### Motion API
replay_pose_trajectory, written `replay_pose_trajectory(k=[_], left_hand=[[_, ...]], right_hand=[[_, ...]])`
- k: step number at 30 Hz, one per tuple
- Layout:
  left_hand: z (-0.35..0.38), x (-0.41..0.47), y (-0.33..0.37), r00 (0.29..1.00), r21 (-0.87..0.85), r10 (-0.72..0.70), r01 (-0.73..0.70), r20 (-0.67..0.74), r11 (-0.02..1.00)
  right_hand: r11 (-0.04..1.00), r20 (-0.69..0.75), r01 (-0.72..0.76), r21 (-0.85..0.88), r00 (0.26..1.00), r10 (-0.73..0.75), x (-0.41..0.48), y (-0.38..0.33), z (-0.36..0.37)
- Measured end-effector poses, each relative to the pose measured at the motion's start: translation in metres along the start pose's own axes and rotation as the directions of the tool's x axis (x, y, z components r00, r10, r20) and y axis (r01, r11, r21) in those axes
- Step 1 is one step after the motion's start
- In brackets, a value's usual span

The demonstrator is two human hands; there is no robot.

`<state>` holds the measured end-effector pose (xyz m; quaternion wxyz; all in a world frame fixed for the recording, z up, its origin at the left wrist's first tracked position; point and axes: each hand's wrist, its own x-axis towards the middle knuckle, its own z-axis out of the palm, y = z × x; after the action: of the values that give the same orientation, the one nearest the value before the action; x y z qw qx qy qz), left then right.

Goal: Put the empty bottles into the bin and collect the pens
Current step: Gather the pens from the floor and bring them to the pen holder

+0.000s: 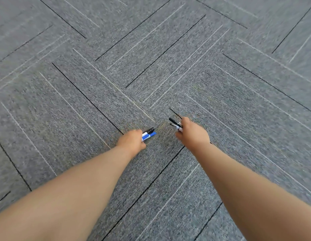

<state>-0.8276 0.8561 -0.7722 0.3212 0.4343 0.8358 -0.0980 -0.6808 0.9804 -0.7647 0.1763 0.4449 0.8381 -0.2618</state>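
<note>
Both my arms reach forward over a grey carpet. My left hand (132,141) is closed around two markers (148,134), one with a blue cap and one with a black cap, whose ends stick out to the right of the fist. My right hand (192,133) is closed around a small bunch of black pens (175,124), whose tips point up and to the left. The two hands are close together but apart. No bottle and no bin is in view.
Grey carpet tiles (151,58) with thin black and white lines fill the whole view. The picture is slightly blurred.
</note>
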Motion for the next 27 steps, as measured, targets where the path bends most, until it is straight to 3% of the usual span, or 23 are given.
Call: replay_pose_trajectory(k=[5,10,15,20,27], left_hand=[[-0.023,-0.050,0.020,0.998,-0.138,-0.061,0.065,0.030,0.988],[-0.069,-0.123,0.059,0.993,-0.420,-0.099,0.117,0.065,0.900],[-0.148,-0.206,0.104,0.996,-0.498,-0.034,0.073,0.088,0.864],[-0.225,-0.278,0.156,0.991,-0.381,0.100,-0.058,0.091,0.923],[-0.274,-0.337,0.218,0.978,-0.548,0.210,-0.174,0.003,0.818]], right_hand=[[0.969,0.088,-0.064,0.237,0.995,0.045,-0.060,0.002,-0.030],[0.862,0.141,-0.202,0.466,0.978,0.153,-0.139,0.000,-0.079],[0.652,0.218,-0.312,0.691,0.950,0.224,-0.232,-0.005,-0.144],[0.539,0.123,-0.298,0.788,0.933,0.338,-0.314,-0.002,-0.213],[0.409,0.015,-0.203,0.889,0.908,0.418,-0.383,0.005,-0.278]])
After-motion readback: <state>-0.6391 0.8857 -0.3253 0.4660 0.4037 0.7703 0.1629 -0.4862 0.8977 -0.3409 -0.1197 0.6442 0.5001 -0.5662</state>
